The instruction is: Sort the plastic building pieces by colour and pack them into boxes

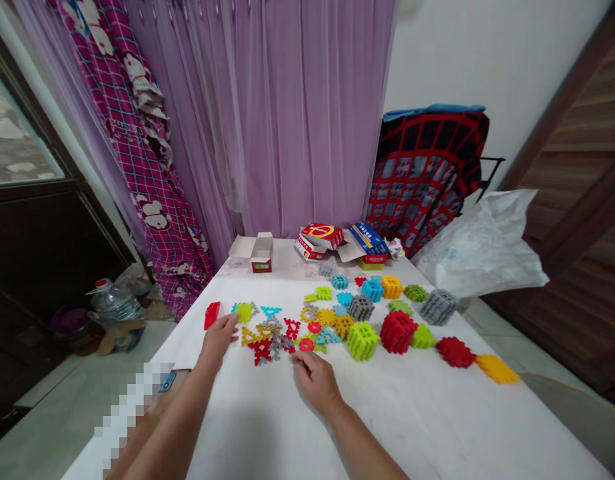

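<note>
- Left grip (221, 335): fingertips at lime piece (244, 312); cannot tell if grasping.
- Right grip (316, 377): curled, just beside round red piece (306, 344); grasp unclear.
- Both pieces on worktop (247, 413).

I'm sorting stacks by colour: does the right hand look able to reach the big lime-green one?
Probably yes: the right hand is close, and only bare tabletop seems to lie between it and the lime-green stack; the red stack stands beyond.
</note>
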A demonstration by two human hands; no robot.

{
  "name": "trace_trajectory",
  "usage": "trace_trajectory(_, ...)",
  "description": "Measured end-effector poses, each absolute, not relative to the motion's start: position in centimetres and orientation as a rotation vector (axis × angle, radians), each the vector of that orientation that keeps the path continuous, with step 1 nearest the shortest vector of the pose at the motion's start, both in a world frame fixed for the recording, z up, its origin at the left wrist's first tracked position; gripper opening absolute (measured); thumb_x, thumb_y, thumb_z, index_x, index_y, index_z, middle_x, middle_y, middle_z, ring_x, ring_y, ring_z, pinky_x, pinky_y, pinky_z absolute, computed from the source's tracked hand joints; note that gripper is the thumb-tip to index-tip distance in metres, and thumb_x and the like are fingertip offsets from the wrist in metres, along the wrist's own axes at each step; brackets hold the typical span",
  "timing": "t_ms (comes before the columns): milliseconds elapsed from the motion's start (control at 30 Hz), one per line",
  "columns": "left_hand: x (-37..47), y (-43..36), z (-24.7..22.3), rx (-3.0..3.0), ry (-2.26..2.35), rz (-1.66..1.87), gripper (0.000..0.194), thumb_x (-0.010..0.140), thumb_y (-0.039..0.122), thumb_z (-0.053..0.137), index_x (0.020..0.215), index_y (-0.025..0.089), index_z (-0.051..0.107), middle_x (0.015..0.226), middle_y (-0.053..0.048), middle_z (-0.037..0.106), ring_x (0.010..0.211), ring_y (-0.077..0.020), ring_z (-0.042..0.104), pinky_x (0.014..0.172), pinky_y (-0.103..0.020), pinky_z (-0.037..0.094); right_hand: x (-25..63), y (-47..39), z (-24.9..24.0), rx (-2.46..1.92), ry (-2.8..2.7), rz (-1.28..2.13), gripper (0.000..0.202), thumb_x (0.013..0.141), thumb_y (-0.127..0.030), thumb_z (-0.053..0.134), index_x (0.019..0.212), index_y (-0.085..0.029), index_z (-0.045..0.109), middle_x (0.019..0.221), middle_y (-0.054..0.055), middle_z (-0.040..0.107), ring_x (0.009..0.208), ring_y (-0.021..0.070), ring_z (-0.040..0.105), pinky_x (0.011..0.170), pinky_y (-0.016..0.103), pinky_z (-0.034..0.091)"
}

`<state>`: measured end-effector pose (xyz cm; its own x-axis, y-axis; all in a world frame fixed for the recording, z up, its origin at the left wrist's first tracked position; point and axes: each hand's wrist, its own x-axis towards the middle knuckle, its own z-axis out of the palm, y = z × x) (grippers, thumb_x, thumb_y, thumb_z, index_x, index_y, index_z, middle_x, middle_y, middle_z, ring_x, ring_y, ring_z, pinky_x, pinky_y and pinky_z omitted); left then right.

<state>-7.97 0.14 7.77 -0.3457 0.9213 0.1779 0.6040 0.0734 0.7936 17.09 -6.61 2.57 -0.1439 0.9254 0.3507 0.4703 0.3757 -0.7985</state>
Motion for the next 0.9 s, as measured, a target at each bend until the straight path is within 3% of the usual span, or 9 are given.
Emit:
trace_trajectory(133, -3.0, -2.7, 7.3, 1.276, 1.649, 1.059, 0.059, 0.074, 0.072, 0.057, 0.088, 0.015, 0.067, 0.071, -0.005, 0.068, 0.059, -0.0149, 0.064, 0.054, -0.028, 0.05, 17.2, -6.6, 2.8, -1.277, -1.729, 0.55, 0.044, 0.078, -0.017, 0.055, 0.121, -0.022, 0.062, 0.106, 0.007, 0.069, 0.087, 0.0194, 0.066, 0.083, 0.032, 0.054)
trace_trajectory(300, 0.7, -5.0, 7.5, 1.123, 1.467, 0.978, 0.058, 0.057, 0.071, 0.069, 0.078, 0.017, 0.065, 0.064, 0.001, 0.061, 0.057, -0.012, 0.059, 0.048, -0.021, 0.04, 18.9, -6.4, 4.9, -1.299, -1.868, 0.267, 0.07, 0.072, -0.026, 0.069, 0.139, -0.02, 0.048, 0.132, 0.013, 0.056, 0.122, 0.0278, 0.053, 0.104, 0.042, 0.045)
trace_trajectory(400, 1.8, -5.3, 7.6, 1.095, 1.435, 0.945, 0.054, 0.054, 0.067, 0.073, 0.076, 0.017, 0.065, 0.061, 0.002, 0.06, 0.057, -0.0117, 0.057, 0.047, -0.02, 0.036, 20.0, -6.4, 6.8, -1.31, -1.997, 0.219, 0.073, 0.07, -0.029, 0.073, 0.138, -0.021, 0.049, 0.132, 0.012, 0.055, 0.12, 0.0282, 0.053, 0.104, 0.043, 0.044)
trace_trajectory(633, 3.8, -5.8, 7.2, 1.105, 1.391, 0.886, 0.052, 0.052, 0.063, 0.072, 0.077, 0.018, 0.065, 0.062, 0.002, 0.061, 0.057, -0.0121, 0.057, 0.046, -0.02, 0.035, 21.4, -6.9, 9.5, -1.375, -2.181, 0.235, 0.048, 0.074, -0.029, 0.073, 0.12, -0.024, 0.06, 0.12, 0.006, 0.061, 0.11, 0.0245, 0.056, 0.096, 0.039, 0.046)
trace_trajectory(900, 5.5, -6.4, 7.7, 1.179, 1.377, 0.844, 0.049, 0.056, 0.062, 0.07, 0.077, 0.019, 0.064, 0.063, 0.002, 0.063, 0.06, -0.0131, 0.061, 0.046, -0.02, 0.039, 23.2, -7.1, 10.9, -1.457, -2.243, 0.296, 0.049, 0.072, -0.028, 0.073, 0.119, -0.022, 0.06, 0.113, 0.007, 0.062, 0.105, 0.0238, 0.058, 0.091, 0.036, 0.047)
